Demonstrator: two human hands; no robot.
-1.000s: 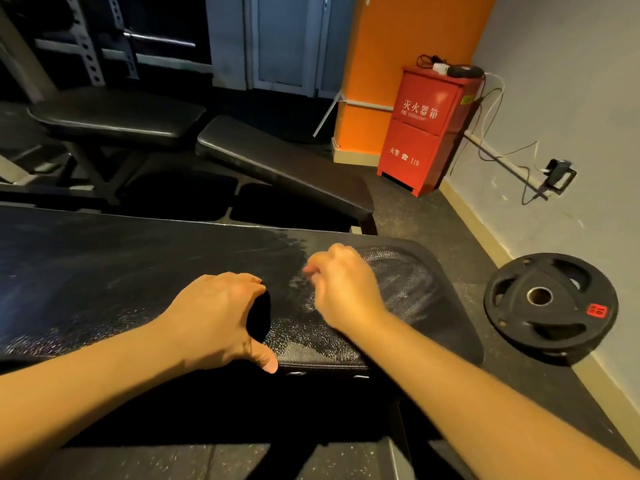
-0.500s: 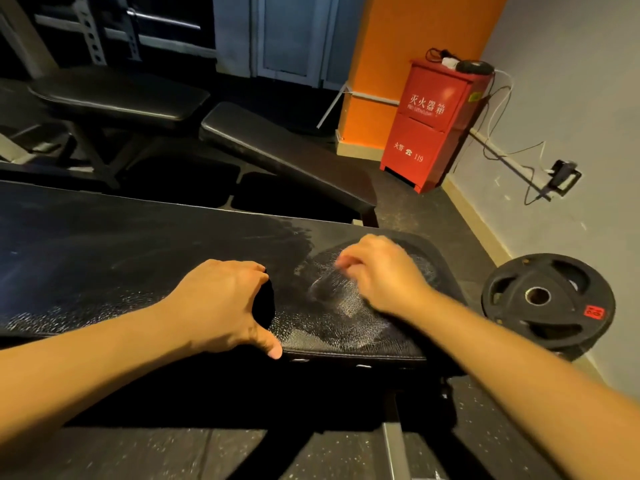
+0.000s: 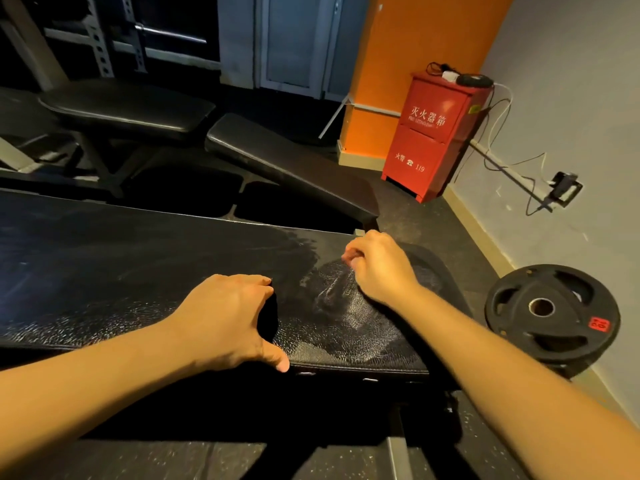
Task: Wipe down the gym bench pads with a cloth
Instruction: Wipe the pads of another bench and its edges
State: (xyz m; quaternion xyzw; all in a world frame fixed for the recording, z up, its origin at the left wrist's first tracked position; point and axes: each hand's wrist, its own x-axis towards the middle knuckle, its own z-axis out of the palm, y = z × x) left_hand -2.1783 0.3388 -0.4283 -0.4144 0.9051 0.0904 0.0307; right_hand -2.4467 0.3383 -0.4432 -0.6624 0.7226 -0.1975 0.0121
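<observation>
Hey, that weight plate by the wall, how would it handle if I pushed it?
The weight plate looks thick and solid, so it is probably heavy and stiff. It lies near flat, so it would likely drag, not roll.

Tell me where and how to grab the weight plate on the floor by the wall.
Grip the weight plate by its rim at a cut-out slot, fingers hooked through from above. It lies roughly flat, face up, so the slots are open to a hand coming down; the left slot, away from the wall, is probably easiest.
</observation>
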